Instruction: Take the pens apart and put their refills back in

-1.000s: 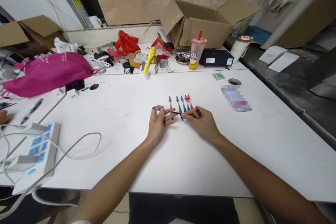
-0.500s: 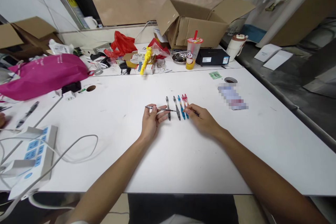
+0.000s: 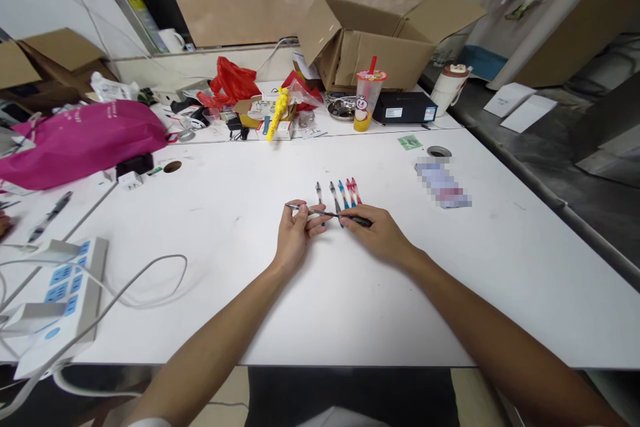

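My left hand (image 3: 295,233) pinches a thin pen part (image 3: 313,211), its other fingers loosely spread beneath. My right hand (image 3: 377,232) grips a dark pen barrel (image 3: 361,220) whose tip meets the right end of the thin part. Just beyond both hands several pens lie side by side on the white table (image 3: 240,267): a grey pen (image 3: 319,191), a black pen (image 3: 333,193), a blue pen (image 3: 343,192) and a red pen (image 3: 355,189) among them. My fingers hide their lower ends.
At the back stand a cup with a red straw (image 3: 369,97), a black box (image 3: 404,109) and an open carton (image 3: 380,53). A power strip (image 3: 75,300) with looping cables is at left, near a pink bag (image 3: 95,140). A tape roll (image 3: 439,151) lies at right.
My right hand has moved left, bringing the dark barrel against the thin part. My left hand has shifted slightly right with the thin part in it.
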{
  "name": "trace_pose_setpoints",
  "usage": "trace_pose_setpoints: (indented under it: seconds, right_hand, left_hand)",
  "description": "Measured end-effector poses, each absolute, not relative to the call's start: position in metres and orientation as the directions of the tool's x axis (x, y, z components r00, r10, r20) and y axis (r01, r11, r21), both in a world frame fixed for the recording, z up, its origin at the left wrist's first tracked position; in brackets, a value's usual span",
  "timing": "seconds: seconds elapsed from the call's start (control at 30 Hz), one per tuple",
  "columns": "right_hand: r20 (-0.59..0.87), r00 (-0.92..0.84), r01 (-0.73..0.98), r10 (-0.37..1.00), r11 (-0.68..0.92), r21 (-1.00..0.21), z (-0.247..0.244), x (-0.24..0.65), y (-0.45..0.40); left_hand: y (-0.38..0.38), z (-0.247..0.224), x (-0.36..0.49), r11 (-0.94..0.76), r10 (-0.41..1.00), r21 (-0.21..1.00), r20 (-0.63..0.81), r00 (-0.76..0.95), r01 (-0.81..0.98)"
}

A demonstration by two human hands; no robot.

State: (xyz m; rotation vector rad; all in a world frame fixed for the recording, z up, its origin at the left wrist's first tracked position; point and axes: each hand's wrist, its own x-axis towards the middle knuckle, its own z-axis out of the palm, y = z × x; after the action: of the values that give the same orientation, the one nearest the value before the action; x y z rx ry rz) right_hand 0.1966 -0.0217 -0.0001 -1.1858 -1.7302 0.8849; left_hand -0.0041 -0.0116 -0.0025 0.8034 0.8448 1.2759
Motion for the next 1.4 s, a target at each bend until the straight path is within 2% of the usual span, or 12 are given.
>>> trace_pose_setpoints:
  seconds: [0.13, 0.27, 0.37, 0.47, 0.57, 0.7, 0.97, 1.4]
  right_hand:
    - [0.264, -0.222, 0.368, 0.939, 0.331, -0.869, -0.002, 0.196, -0.022]
    - [0.179, -0.101, 0.265, 0.979, 0.2, -0.943, -0.005, 0.193, -0.022]
    - [0.119, -0.102, 0.262, 0.988, 0.142, -0.955, -0.005, 0.19, -0.024]
    - [0.138, -0.109, 0.304, 0.984, 0.165, -0.938, -0.003, 0.186, -0.027]
    - [0.173, -0.111, 0.247, 0.979, 0.196, -0.949, -0.003, 0.184, -0.028]
    - [0.104, -0.16, 0.29, 0.982, 0.147, -0.946, -0.003, 0.185, -0.028]
    - [0.148, -0.167, 0.267, 0.975, 0.19, -0.945, -0.004, 0.187, -0.028]
    - [0.11, -0.165, 0.339, 0.98, 0.161, -0.927, -0.002, 0.185, -0.03]
  left_hand:
    - [-0.013, -0.003, -0.002, 0.115, 0.993, 0.88, -0.089, 0.078, -0.46]
    - [-0.015, -0.001, -0.002, 0.124, 0.992, 0.901, -0.096, 0.087, -0.415]
    - [-0.017, 0.0, -0.001, 0.137, 0.989, 0.913, -0.104, 0.106, -0.385]
    - [-0.019, 0.0, 0.001, 0.165, 0.984, 0.899, -0.124, 0.125, -0.406]
    - [-0.019, 0.001, 0.002, 0.151, 0.988, 0.886, -0.119, 0.1, -0.438]
    - [-0.018, 0.0, 0.001, 0.138, 0.99, 0.888, -0.117, 0.075, -0.439]
    - [-0.016, -0.002, -0.001, 0.121, 0.993, 0.899, -0.105, 0.061, -0.42]
    - [-0.017, 0.004, -0.001, 0.12, 0.993, 0.91, -0.107, 0.055, -0.397]
